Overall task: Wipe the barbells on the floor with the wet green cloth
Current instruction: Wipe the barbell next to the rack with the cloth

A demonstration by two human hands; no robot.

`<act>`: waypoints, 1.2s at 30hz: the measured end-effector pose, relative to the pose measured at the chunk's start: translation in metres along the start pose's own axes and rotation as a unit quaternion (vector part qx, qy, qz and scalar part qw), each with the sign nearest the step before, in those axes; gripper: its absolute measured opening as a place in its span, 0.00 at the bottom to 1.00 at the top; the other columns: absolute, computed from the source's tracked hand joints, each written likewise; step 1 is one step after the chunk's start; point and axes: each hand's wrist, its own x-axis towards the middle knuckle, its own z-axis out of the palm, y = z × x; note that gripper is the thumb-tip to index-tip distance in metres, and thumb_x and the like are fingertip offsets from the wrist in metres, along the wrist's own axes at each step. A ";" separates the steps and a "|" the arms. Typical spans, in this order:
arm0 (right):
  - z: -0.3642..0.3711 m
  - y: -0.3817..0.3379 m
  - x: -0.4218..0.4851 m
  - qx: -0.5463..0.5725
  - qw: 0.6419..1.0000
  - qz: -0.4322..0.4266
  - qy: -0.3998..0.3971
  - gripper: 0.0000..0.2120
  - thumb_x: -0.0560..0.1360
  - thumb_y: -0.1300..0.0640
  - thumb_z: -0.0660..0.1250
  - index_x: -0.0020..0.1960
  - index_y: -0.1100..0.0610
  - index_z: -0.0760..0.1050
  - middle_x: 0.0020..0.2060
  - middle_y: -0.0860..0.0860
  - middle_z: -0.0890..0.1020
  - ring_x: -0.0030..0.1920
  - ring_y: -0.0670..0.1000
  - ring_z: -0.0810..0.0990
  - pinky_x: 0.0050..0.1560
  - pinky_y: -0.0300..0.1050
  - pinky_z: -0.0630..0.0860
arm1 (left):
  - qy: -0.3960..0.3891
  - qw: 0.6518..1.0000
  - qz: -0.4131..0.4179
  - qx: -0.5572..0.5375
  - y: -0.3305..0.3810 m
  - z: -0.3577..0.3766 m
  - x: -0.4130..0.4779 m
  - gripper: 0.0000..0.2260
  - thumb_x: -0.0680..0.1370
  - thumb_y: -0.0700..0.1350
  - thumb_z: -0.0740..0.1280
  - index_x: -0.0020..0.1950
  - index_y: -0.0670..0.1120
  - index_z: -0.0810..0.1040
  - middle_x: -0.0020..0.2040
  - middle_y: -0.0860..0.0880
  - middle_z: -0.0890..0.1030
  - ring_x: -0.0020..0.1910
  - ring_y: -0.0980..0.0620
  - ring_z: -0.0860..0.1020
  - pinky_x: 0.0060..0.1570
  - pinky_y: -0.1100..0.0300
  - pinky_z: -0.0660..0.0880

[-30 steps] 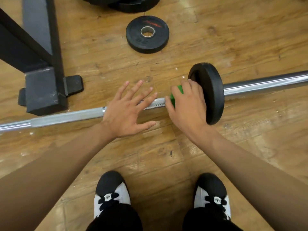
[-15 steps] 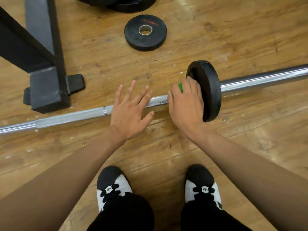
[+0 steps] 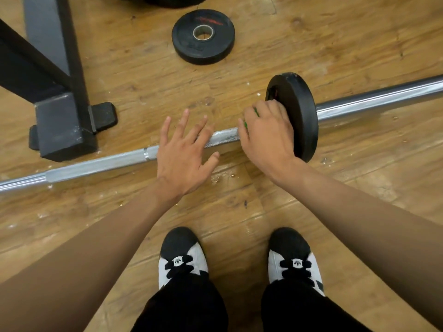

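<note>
Wooden floor (image 3: 359,188) is filling the whole view, scuffed, with pale flecks near the middle.

Black steel rack frame (image 3: 60,125) is standing at 10 o'clock, its square foot just beyond the bar.

Barbell (image 3: 96,165) is lying on the floor, running from 9 o'clock up toward 2 o'clock; the knurled shaft is to the left, the smooth sleeve to the right.

Mounted plate (image 3: 302,111), black, is sitting upright on the bar at 2 o'clock from centre, at the shaft's inner end.

Loose plate (image 3: 203,37), black with a metal-ringed hole, is lying flat at 12 o'clock, well apart from the bar.

Two black-and-white shoes (image 3: 182,255) are standing at 6 o'clock, near side of the bar.

Left hand (image 3: 182,154) is lying over the shaft at centre, fingers straight and spread, gripping nothing.

Right hand (image 3: 266,137) is curling over the shaft at 3 o'clock of the left hand, touching the mounted plate's inner face, fingers closing round the cloth.

Green cloth (image 3: 245,124) is showing only as slivers between those fingers, bunched on the shaft beside the mounted plate.
</note>
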 end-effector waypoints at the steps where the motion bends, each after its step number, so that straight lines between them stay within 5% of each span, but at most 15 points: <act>1: 0.003 0.001 -0.010 -0.004 1.000 -0.003 0.018 0.19 0.85 0.52 0.56 0.66 0.62 0.77 0.63 0.61 0.79 0.67 0.63 0.74 0.77 0.58 0.63 | 0.002 1.000 -0.001 -0.001 0.000 0.000 0.001 0.31 0.81 0.62 0.52 0.78 0.48 0.72 0.78 0.48 0.72 0.82 0.39 0.59 0.79 0.35 0.51; 5: 0.018 0.000 -0.057 -0.007 0.999 -0.006 0.050 0.27 0.84 0.62 0.62 0.81 0.65 0.60 0.81 0.65 0.57 0.83 0.63 0.54 0.83 0.58 0.49 | 0.012 1.000 -0.016 -0.008 0.004 0.000 -0.001 0.31 0.80 0.63 0.53 0.75 0.47 0.74 0.77 0.48 0.73 0.82 0.40 0.61 0.79 0.35 0.52; 8: 0.014 -0.009 -0.047 0.018 0.997 0.051 0.062 0.23 0.85 0.61 0.57 0.79 0.68 0.63 0.80 0.65 0.61 0.82 0.63 0.57 0.83 0.55 0.49 | 0.020 0.999 -0.029 -0.014 0.013 0.004 -0.005 0.32 0.80 0.65 0.54 0.75 0.45 0.74 0.78 0.47 0.73 0.82 0.41 0.61 0.78 0.37 0.56; 11: 0.008 -0.010 -0.005 0.039 0.997 0.059 0.039 0.23 0.79 0.55 0.53 0.60 0.66 0.81 0.63 0.62 0.81 0.69 0.61 0.75 0.81 0.57 0.59 | 0.019 0.999 -0.037 -0.011 0.016 0.006 -0.005 0.33 0.80 0.66 0.54 0.75 0.45 0.73 0.78 0.47 0.72 0.82 0.42 0.60 0.78 0.38 0.57; 14: 0.003 -0.003 0.018 0.025 0.999 0.023 0.025 0.19 0.79 0.52 0.57 0.52 0.62 0.83 0.47 0.58 0.83 0.54 0.59 0.80 0.74 0.56 0.69 | 0.015 0.999 -0.038 -0.016 0.014 0.005 -0.001 0.34 0.80 0.66 0.54 0.75 0.44 0.72 0.78 0.47 0.72 0.82 0.41 0.59 0.79 0.38 0.56; 20: 0.025 -0.001 -0.033 -0.012 0.995 0.012 0.094 0.21 0.86 0.57 0.58 0.76 0.68 0.68 0.73 0.64 0.73 0.76 0.62 0.69 0.81 0.60 0.59 | 0.004 0.999 -0.046 -0.019 0.013 0.004 0.002 0.35 0.79 0.68 0.53 0.76 0.44 0.73 0.78 0.47 0.71 0.83 0.42 0.58 0.79 0.39 0.55; 23: 0.018 -0.004 0.001 0.012 0.994 0.030 0.108 0.13 0.81 0.59 0.62 0.59 0.65 0.81 0.55 0.60 0.83 0.60 0.60 0.81 0.73 0.54 0.68 | -0.008 0.999 -0.051 -0.015 0.013 0.003 0.004 0.36 0.79 0.68 0.52 0.75 0.45 0.73 0.79 0.47 0.70 0.83 0.42 0.58 0.79 0.39 0.55; 25: 0.002 -0.010 0.036 0.012 0.998 0.049 0.027 0.13 0.80 0.57 0.63 0.49 0.62 0.83 0.44 0.58 0.84 0.49 0.60 0.82 0.58 0.53 0.75 | -0.017 0.998 -0.051 -0.015 0.010 0.002 0.008 0.36 0.79 0.68 0.52 0.77 0.45 0.71 0.79 0.47 0.70 0.83 0.41 0.57 0.79 0.39 0.55; 26: -0.001 -0.011 0.045 0.018 0.998 0.056 -0.014 0.13 0.81 0.55 0.62 0.51 0.61 0.83 0.45 0.58 0.84 0.48 0.60 0.82 0.55 0.53 0.75 | -0.024 0.998 -0.049 -0.015 0.009 0.001 0.011 0.37 0.79 0.69 0.51 0.78 0.45 0.70 0.79 0.47 0.70 0.83 0.42 0.57 0.79 0.39 0.55; 29: 0.006 -0.007 0.036 0.034 0.999 0.037 0.000 0.16 0.84 0.53 0.61 0.68 0.58 0.77 0.53 0.60 0.83 0.58 0.63 0.80 0.66 0.57 0.73 | -0.034 0.998 -0.052 -0.021 0.002 0.000 0.022 0.39 0.79 0.69 0.49 0.80 0.44 0.68 0.79 0.47 0.70 0.83 0.42 0.58 0.80 0.40 0.55; 33: 0.029 0.005 -0.006 -0.014 0.997 -0.022 0.068 0.20 0.87 0.53 0.56 0.76 0.60 0.70 0.76 0.62 0.70 0.79 0.62 0.65 0.82 0.58 0.54 | -0.034 0.997 -0.060 -0.023 -0.003 0.001 0.033 0.38 0.79 0.68 0.49 0.80 0.45 0.68 0.79 0.46 0.71 0.82 0.41 0.60 0.79 0.41 0.56; 36: 0.032 0.002 0.015 -0.015 0.998 0.010 0.059 0.18 0.86 0.56 0.57 0.72 0.64 0.72 0.71 0.62 0.75 0.74 0.62 0.71 0.80 0.57 0.60 | -0.035 0.997 -0.054 -0.032 -0.007 0.002 0.038 0.37 0.79 0.66 0.49 0.80 0.46 0.67 0.79 0.46 0.71 0.82 0.41 0.61 0.79 0.41 0.56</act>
